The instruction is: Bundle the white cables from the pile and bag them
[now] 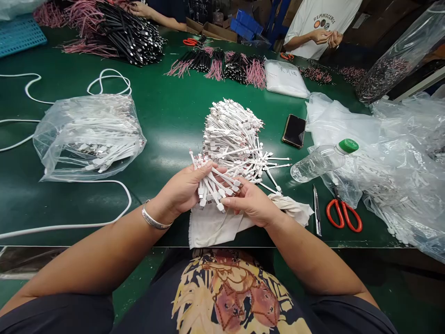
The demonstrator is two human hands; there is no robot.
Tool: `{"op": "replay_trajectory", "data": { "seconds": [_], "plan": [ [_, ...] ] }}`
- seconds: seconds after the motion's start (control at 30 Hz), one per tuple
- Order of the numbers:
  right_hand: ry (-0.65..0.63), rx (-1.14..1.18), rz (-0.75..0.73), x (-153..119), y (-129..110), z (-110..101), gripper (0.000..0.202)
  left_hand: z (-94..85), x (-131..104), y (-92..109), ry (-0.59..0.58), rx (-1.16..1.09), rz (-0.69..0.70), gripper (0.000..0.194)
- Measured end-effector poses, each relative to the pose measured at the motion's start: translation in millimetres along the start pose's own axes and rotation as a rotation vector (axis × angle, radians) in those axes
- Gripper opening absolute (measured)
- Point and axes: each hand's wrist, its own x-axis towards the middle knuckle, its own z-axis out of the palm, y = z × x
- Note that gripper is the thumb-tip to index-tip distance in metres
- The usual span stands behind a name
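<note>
A bundle of short white cables [212, 188] with flat white connectors is gripped in my left hand [187, 185], thumb across the top. My right hand [255, 202] closes its thumb and fingers at the connector ends on the bundle's right side; whether it pinches one cable or several I cannot tell. Just beyond my hands lies a large heap of the same white cables [231, 132], some splayed to the right. Beneath my hands a white cloth [212, 227] rests at the table's near edge.
Left stands a clear bag of white cables [93, 134], beside a loose white cord [120, 218]. To the right are a phone [294, 131], a tilted bottle [318, 162], a pen-like tool [316, 211], red-handled scissors [344, 215] and plastic bags [399, 185]. Black cables [135, 37] and two people are opposite.
</note>
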Motion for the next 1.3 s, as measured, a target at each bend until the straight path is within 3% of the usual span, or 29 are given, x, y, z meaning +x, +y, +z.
{"op": "replay_trajectory", "data": {
  "seconds": [0.1,0.3,0.47,0.63,0.77,1.0,1.2,1.3],
  "plan": [
    [-0.065,-0.048,0.058,-0.2,-1.1,-2.2,0.041,-1.5,0.7,0.3,-0.010,0.011,-0.011,0.015],
    [-0.207,-0.097,0.312,-1.8,1.1,-2.4,0.035,-5.7,3.6,-0.2,0.026,0.002,0.059,0.020],
    [-0.194,-0.161,0.248,-2.3,2.3,-2.2,0.035,-5.2,3.8,-0.6,0.042,-0.017,0.079,0.021],
    [-0.264,-0.388,0.154,-15.5,-21.9,-20.4,0.032,-2.7,4.1,1.0,0.099,-0.062,0.091,0.017],
    [-0.101,-0.426,-0.027,-22.2,-40.7,-38.6,0.030,-1.9,2.3,2.4,0.077,-0.041,0.031,0.015],
    [-0.179,-0.401,0.102,-6.5,-29.8,-47.2,0.030,-3.1,-4.9,5.4,-0.063,0.114,-0.193,0.021],
    [-0.260,-0.349,0.188,-1.0,-23.1,-44.6,0.030,-6.3,-3.1,3.7,-0.126,0.114,-0.127,0.021],
    [-0.189,-0.346,0.164,-0.7,-23.0,-42.7,0.034,-4.6,-2.2,3.3,-0.121,0.104,-0.098,0.018]
  ]
}}
